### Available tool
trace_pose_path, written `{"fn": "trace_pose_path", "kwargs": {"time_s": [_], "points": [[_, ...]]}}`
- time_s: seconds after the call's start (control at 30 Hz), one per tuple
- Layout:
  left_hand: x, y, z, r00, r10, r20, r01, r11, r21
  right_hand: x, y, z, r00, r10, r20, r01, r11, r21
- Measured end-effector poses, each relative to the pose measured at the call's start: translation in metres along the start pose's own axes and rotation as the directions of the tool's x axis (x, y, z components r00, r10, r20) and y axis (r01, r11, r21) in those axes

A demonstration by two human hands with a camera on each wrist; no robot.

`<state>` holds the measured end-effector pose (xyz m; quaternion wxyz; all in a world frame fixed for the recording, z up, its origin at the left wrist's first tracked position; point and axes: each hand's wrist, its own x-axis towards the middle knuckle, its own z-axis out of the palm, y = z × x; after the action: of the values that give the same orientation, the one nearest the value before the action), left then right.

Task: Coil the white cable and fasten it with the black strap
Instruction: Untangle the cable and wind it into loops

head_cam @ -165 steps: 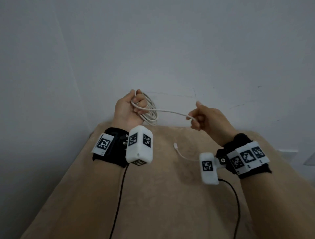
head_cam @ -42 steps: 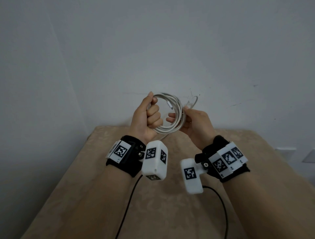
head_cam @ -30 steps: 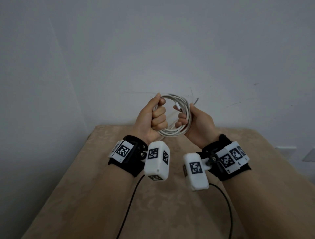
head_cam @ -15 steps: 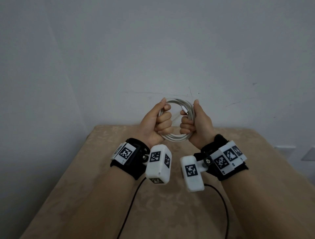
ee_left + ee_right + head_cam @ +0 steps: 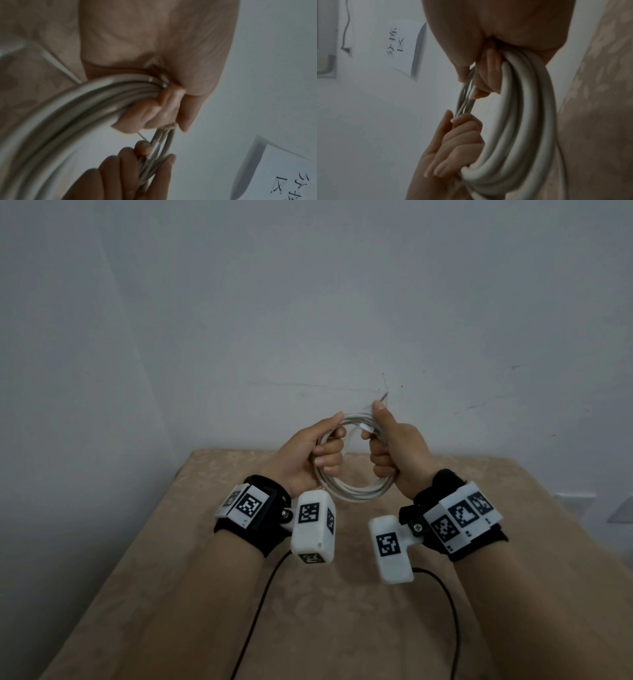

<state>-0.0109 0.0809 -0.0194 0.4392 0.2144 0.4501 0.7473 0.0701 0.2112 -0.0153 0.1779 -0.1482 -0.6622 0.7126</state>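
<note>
The white cable (image 5: 352,491) is wound into a round coil of several loops, held upright in the air above the table. My left hand (image 5: 313,455) grips the coil's left side with fingers curled round the strands (image 5: 89,97). My right hand (image 5: 394,453) grips the right side, thumb up along the loops (image 5: 527,108). A white plug end (image 5: 368,426) shows inside the coil by my right index finger; a thin cable tip (image 5: 384,398) sticks up past the right thumb. No black strap is in view.
A table with a beige patterned cloth (image 5: 342,611) lies below my hands, against a plain grey wall (image 5: 308,320). Black leads (image 5: 260,611) hang from the wrist cameras. A sheet of paper with handwriting (image 5: 402,44) hangs on the wall.
The loose run of cable has been gathered into the coil. My right hand closed onto the coil's right side, and both hands spread slightly apart, opening the loop rounder.
</note>
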Motion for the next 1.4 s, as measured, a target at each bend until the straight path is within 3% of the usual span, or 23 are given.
{"fn": "trace_pose_path", "kwargs": {"time_s": [0.27,0.33,0.4,0.5,0.6,0.67,0.77,0.9,1.07,1.2,1.4], "points": [[-0.006,0.007,-0.010,0.995,-0.068,-0.071,0.080,0.980,0.181,-0.001,-0.001,-0.004,0.996,0.015,0.085,0.004,0.974,-0.227],[-0.008,0.011,-0.012,0.991,-0.013,-0.131,0.039,0.979,0.198,-0.002,-0.001,-0.005,0.992,0.033,0.123,0.000,0.966,-0.259],[-0.007,0.015,-0.013,0.970,0.148,-0.194,-0.093,0.959,0.269,-0.003,-0.002,-0.005,0.984,0.051,0.173,0.002,0.957,-0.290],[-0.009,0.022,-0.012,0.874,0.445,-0.196,-0.306,0.816,0.491,-0.005,-0.003,-0.002,0.965,0.091,0.245,0.003,0.933,-0.359],[-0.012,0.029,-0.009,0.796,0.601,-0.073,-0.368,0.576,0.730,-0.008,-0.004,0.002,0.945,0.139,0.295,0.004,0.899,-0.439],[-0.013,0.032,-0.007,0.808,0.588,0.023,-0.362,0.466,0.807,-0.010,-0.004,0.005,0.940,0.147,0.307,0.020,0.875,-0.483],[-0.014,0.029,-0.003,0.877,0.475,0.074,-0.296,0.414,0.861,-0.011,-0.004,0.008,0.954,0.088,0.286,0.070,0.864,-0.499],[-0.013,0.026,-0.007,0.894,0.448,0.024,-0.233,0.419,0.878,-0.010,-0.010,0.004,0.976,-0.035,0.213,0.124,0.897,-0.424],[-0.015,0.029,-0.007,0.924,0.381,-0.020,-0.234,0.608,0.758,-0.007,-0.012,-0.001,0.981,-0.119,0.156,0.173,0.900,-0.400],[-0.017,0.027,-0.006,0.969,0.245,-0.011,-0.168,0.695,0.699,-0.008,-0.014,-0.001,0.978,-0.161,0.129,0.200,0.901,-0.386],[-0.019,0.022,0.005,0.984,0.178,-0.015,-0.149,0.867,0.475,-0.008,-0.017,-0.001,0.970,-0.240,0.040,0.241,0.926,-0.292]]}}
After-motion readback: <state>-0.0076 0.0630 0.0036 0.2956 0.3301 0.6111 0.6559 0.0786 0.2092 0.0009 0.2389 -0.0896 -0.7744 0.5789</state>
